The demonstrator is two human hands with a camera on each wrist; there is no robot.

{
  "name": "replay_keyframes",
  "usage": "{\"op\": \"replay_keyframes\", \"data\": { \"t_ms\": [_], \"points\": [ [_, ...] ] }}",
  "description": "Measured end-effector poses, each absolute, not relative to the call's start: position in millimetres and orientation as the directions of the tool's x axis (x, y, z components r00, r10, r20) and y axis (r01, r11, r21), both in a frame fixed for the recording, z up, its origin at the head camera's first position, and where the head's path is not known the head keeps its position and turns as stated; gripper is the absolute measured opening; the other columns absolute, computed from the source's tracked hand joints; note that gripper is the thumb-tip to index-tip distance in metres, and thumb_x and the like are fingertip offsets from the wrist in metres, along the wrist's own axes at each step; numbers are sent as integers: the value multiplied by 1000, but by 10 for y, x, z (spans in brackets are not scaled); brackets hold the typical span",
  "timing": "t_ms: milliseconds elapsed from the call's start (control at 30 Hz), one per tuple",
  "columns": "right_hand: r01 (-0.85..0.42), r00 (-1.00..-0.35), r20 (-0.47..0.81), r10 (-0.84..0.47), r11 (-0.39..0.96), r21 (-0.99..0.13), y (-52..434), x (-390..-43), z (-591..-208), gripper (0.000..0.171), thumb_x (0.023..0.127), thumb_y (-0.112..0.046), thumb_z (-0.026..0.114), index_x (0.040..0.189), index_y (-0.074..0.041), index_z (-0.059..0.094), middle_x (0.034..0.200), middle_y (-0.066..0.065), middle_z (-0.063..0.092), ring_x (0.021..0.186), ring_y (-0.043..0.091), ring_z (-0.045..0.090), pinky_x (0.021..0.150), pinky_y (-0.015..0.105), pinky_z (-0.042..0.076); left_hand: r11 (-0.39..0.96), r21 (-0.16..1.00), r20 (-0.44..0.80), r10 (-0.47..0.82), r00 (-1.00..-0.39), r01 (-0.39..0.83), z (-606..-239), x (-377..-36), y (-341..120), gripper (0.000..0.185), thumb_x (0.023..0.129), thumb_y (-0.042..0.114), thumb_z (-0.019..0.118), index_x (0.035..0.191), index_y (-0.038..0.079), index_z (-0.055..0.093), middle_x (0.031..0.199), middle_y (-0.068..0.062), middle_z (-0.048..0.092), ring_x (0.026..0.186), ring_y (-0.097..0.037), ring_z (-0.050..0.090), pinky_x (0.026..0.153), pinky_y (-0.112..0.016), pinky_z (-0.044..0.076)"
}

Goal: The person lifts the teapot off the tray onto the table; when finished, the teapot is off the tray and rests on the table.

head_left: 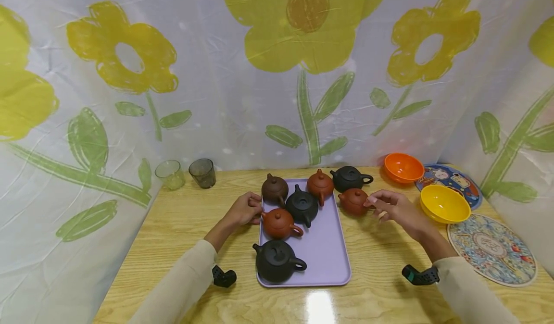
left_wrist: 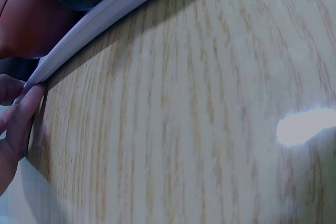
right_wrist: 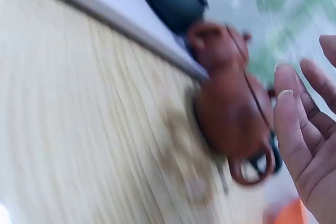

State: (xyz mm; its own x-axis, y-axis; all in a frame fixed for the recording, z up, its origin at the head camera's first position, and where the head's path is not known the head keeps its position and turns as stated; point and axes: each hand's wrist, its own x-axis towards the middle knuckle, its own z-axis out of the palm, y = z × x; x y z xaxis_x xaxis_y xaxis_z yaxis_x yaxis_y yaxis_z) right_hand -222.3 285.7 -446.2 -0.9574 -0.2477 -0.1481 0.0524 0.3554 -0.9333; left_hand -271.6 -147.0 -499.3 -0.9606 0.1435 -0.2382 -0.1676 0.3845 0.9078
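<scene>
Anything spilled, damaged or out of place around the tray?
No spill or damage shows. Two pots look out of place: a black pot and a red pot stand right of the tray, while five others sit on it.

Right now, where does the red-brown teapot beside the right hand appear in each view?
Head: the red-brown teapot, right of centre, beside the lilac tray.
Left wrist: not in it.
Right wrist: right of centre, nearest the right hand.
Shared landmark: the lilac tray, in all three views.
</scene>
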Motion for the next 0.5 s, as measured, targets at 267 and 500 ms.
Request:
{"op": "replay_keyframes", "data": {
  "t_ms": [267,500],
  "points": [
    [41,-902,-175,-393,327,-944,2331,-1955,-4443,36,100,-28,62,117,4,61,113,24,69,81,29,66,70,36,60,366,917,-230,166,-959,-156,-4997,-2717,-1482,31,97,-3,56,127,-7,51,111,-24,63,79,-17,66,67,-35,64],
    [28,-826,-199,-528,314,-949,1882,-1781,-4595,23,97,-20,66,106,1,67,101,25,67,72,20,65,58,28,55,356,921,-229,162,-960,-159,-5000,-2712,-1472,31,96,-3,57,127,-7,51,111,-23,63,78,-16,66,66,-34,64]
  ]
}}
